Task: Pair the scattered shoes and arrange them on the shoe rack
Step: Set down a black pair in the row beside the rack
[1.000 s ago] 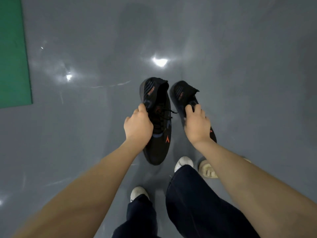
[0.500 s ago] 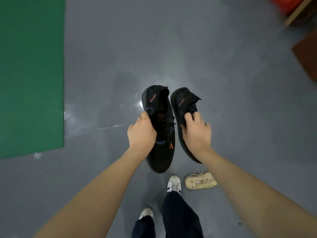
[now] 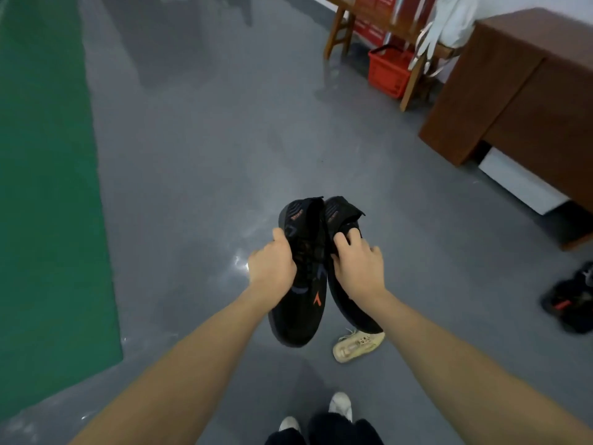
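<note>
I hold a pair of black knit sneakers with orange marks above the grey floor, side by side and touching. My left hand (image 3: 272,264) grips the left black sneaker (image 3: 300,303) at its laces, toe pointing toward me. My right hand (image 3: 358,264) grips the right black sneaker (image 3: 340,216) by its collar and tongue; its toe end is partly hidden under my wrist. On the floor just below them lies a single cream sneaker (image 3: 356,343). Another dark shoe with a red mark (image 3: 569,300) lies at the right edge. No shoe rack is in view.
A brown wooden cabinet (image 3: 519,88) stands at the upper right, with a white box (image 3: 519,181) under it. A red basket (image 3: 390,72) sits beneath a wooden stool (image 3: 340,24). Green flooring (image 3: 45,187) runs along the left. My feet in white shoes (image 3: 340,406) stand at the bottom.
The view has tilted up and forward, revealing the cabinet, basket and the dark shoe at right. My hands have brought the two black sneakers together until they touch.
</note>
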`<act>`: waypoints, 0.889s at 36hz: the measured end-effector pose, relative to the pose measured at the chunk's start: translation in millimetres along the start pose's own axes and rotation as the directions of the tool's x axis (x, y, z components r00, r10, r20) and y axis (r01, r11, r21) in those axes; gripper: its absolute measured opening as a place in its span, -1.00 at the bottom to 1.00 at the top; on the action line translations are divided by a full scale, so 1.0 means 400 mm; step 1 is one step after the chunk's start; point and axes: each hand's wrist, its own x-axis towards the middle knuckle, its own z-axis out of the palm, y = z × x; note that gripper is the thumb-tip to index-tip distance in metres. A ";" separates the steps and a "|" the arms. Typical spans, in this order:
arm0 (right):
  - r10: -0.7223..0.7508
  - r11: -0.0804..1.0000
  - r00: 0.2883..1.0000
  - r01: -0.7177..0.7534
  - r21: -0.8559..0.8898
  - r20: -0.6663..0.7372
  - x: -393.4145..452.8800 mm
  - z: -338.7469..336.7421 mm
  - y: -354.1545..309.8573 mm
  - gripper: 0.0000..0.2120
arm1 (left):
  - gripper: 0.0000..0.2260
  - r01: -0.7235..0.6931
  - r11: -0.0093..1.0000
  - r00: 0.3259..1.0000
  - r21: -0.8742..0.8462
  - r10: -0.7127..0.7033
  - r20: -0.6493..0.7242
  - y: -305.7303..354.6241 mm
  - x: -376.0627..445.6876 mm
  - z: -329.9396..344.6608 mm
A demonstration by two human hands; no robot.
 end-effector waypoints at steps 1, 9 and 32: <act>0.011 1.000 1.000 -0.011 -0.008 -0.002 -0.006 -0.020 0.018 -0.76 | -0.86 -0.026 1.000 1.000 0.008 0.026 0.006 0.025 -0.006 -0.011; 0.123 0.992 0.992 -0.123 -0.008 -0.023 -0.050 -0.163 0.206 -0.82 | -0.89 -0.212 0.977 0.977 0.034 0.212 0.006 0.261 -0.041 -0.071; 0.401 0.915 0.916 -0.400 -0.060 0.018 -0.448 -0.322 1.152 -0.76 | -0.85 -0.477 0.878 0.876 0.038 0.472 0.104 1.197 -0.291 0.253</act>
